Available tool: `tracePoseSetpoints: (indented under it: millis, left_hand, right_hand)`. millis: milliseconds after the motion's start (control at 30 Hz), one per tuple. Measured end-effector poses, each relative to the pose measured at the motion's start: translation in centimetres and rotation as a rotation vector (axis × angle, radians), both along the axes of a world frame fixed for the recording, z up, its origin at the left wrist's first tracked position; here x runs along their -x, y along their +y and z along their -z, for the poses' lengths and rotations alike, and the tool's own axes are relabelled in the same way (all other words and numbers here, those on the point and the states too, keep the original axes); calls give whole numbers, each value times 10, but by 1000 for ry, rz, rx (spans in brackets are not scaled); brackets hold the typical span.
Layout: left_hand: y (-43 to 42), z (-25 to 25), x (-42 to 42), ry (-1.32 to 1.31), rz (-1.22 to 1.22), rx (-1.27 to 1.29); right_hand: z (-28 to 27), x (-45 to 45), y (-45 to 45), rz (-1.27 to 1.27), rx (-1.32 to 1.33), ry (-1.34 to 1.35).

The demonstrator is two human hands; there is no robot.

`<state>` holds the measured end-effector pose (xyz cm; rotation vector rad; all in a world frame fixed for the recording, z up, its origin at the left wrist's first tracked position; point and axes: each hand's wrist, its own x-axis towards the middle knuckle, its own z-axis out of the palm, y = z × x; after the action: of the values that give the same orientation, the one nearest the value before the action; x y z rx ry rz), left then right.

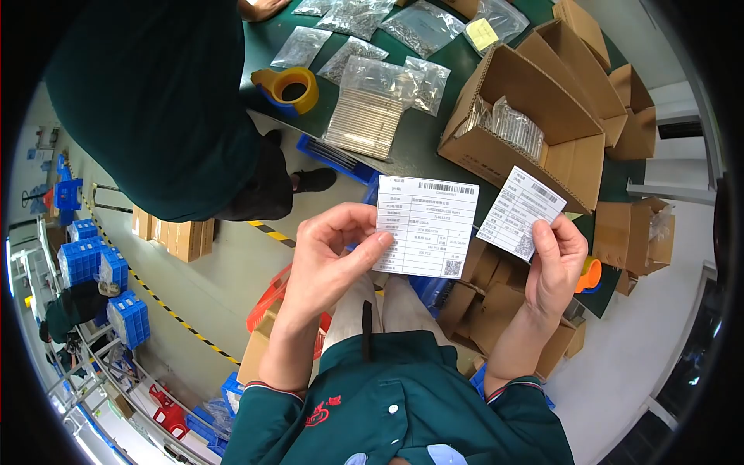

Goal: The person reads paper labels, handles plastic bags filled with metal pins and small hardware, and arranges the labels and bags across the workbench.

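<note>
"Where is the left label (426, 221)?"

"It sticks out sideways from the left hand (329, 256). The thumb is on the front, at the left edge, a bit below halfway. A finger is tucked behind, so they pinch it."

"And the right label (515, 209)?"

"The right hand (552, 267) pinches its right edge, thumb on the front. The other fingers are curled, and I can't see their tips. That label is tilted, and the two labels are just beside each other."

"Can you read them?"

"Both have a bar code on top, a square code in a bottom corner, and rows in boxes. Most of the writing is too tiny to read."

"Any more writing?"

"There's red stitching on the person's green shirt (418, 380), but I can't read it."

"What's past the labels?"

"A green table (422, 147). On it is a cardboard box (535, 81) with clear packs inside. Near the box is a clear bag (360, 124) of thin sticks, and a yellow tape holder (312, 91). Farther back, a yellow note (481, 33) is on another bag."

"Who's that?"

"Another person (155, 101) in dark green, by the table."
</note>
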<state>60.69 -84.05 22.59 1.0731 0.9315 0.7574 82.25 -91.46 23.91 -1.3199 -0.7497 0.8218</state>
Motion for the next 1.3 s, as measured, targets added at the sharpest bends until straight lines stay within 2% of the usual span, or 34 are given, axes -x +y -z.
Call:
tracePoseSetpoints:
  millis: [433, 533, 567, 633, 700, 733, 900, 1000, 1200, 1300]
  left_hand:
    - [0, -3, -1, -28, 3, 3]
    - [6, 19, -3, -30, -24, -5]
    - [16, 28, -6, 84, -20, -45]
    - [43, 78, -6, 189, -12, -137]
    - [75, 124, -5, 272, -7, -183]
    - [92, 141, -6, 325, -12, -218]
    - [147, 165, -16, 643, -102, -511]
    - [155, 170, -17, 762, -106, -559]
    - [153, 181, -17, 798, -143, -652]
    - [149, 184, -19, 808, -187, -738]
  right_hand:
    - [-1, 0, -3, 0, -17, 14]
    - [4, 7, 5, -19, 21, 33]
    - [12, 11, 15, -40, 91, 14]
    - [54, 16, 43, -78, 217, -43]
    - [109, 18, 73, -99, 221, -172]
    - [129, 24, 90, -73, 196, -113]
    - [186, 33, 154, -72, 240, -217]
    - [198, 44, 175, -23, 300, -367]
    - [192, 67, 183, 37, 469, -501]
    - [204, 71, 185, 60, 446, -627]
